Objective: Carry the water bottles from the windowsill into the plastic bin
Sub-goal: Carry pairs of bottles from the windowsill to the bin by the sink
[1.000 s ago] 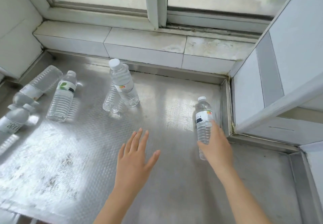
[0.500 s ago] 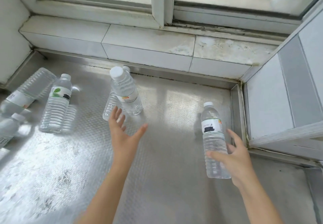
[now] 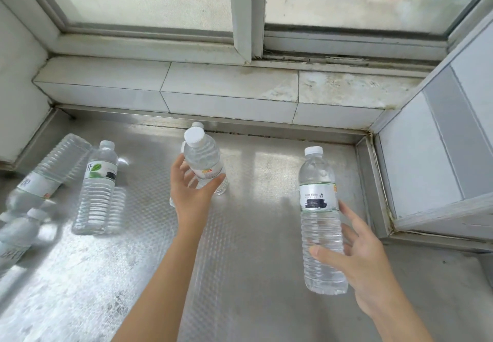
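Several clear water bottles are on the ribbed metal sill (image 3: 248, 235). My left hand (image 3: 192, 192) wraps the lower body of the middle bottle (image 3: 201, 155), thumb on its right side and fingers on its left. A second bottle's cap (image 3: 198, 124) shows just behind it. My right hand (image 3: 357, 259) grips the bottle with the dark label (image 3: 318, 208) low on its body, thumb in front and fingers behind. A green-label bottle (image 3: 99, 187) stands at the left, and two more bottles (image 3: 45, 179) (image 3: 16, 235) lie blurred at the left edge. No plastic bin is in view.
A tiled ledge (image 3: 226, 93) and the window frame (image 3: 244, 16) close off the far side. A white and grey panel (image 3: 432, 155) walls the right side, with a raised metal lip (image 3: 373, 189) along it. A white wall (image 3: 18, 83) bounds the left.
My left hand has reached forward from open air and closed around the middle bottle. My right hand has kept its hold on the dark-label bottle, which now sits nearer the camera.
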